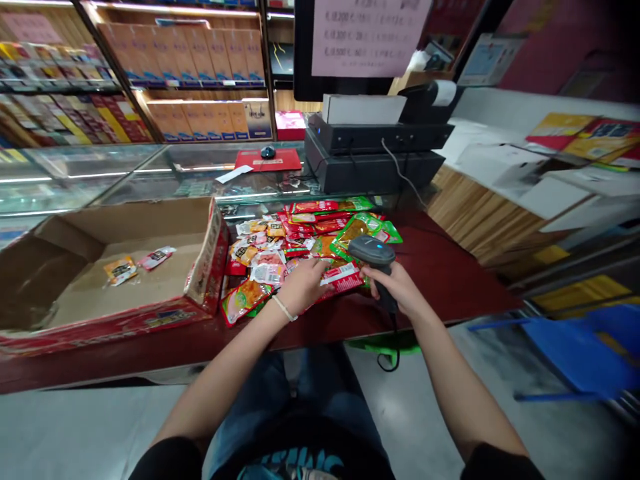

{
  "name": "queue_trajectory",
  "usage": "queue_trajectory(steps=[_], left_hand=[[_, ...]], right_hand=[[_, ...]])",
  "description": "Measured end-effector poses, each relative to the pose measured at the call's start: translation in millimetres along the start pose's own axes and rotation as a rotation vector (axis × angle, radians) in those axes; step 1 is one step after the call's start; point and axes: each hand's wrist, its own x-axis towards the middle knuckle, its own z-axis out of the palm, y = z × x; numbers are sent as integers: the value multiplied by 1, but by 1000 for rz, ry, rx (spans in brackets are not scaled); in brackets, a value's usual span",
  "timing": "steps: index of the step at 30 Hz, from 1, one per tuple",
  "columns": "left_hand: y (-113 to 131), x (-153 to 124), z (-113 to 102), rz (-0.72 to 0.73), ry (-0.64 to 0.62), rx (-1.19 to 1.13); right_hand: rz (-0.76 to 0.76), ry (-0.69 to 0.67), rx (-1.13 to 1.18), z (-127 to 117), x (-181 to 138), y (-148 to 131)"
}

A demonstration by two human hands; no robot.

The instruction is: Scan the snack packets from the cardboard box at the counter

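My right hand (400,288) is wrapped round the handle of a dark barcode scanner (371,251), whose top shows a small blue light. Its head is over the right part of a pile of snack packets. My left hand (303,287), with a pale band at the wrist, has its fingers closed on the left end of a red snack packet (345,279) with a white label strip; the fingertips are partly hidden. Around it lie red, green and white packets (270,260). A green-edged packet (245,300) lies left of my left hand.
An open cardboard box (150,233) stands left of the pile, with two small packets (120,271) inside. Behind are a glass counter (190,167), a mouse (268,153) on a red mat, and a black cash drawer (375,170). A blue chair (575,347) is at right.
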Motion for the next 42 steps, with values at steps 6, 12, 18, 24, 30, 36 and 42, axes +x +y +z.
queue_trajectory(steps=[6, 12, 18, 24, 30, 36, 42], left_hand=[[7, 13, 32, 14, -55, 99], [-4, 30, 4, -25, 66, -152], [-62, 32, -42, -284, 420, -373], [-106, 10, -48, -350, 462, -342], [-114, 0, -41, -420, 433, -308], [-114, -1, -39, -433, 425, -272], [-112, -2, -38, -448, 397, -216]], right_hand=[[-10, 19, 77, -9, 2, 9], [-35, 22, 88, -5, 11, -4], [-111, -9, 105, 17, 45, -29], [-168, -132, 74, 66, 86, -47], [-115, -184, -67, 97, 94, -23], [-126, -186, -120, 98, 83, -19], [-70, -192, -100, 98, 79, -27]])
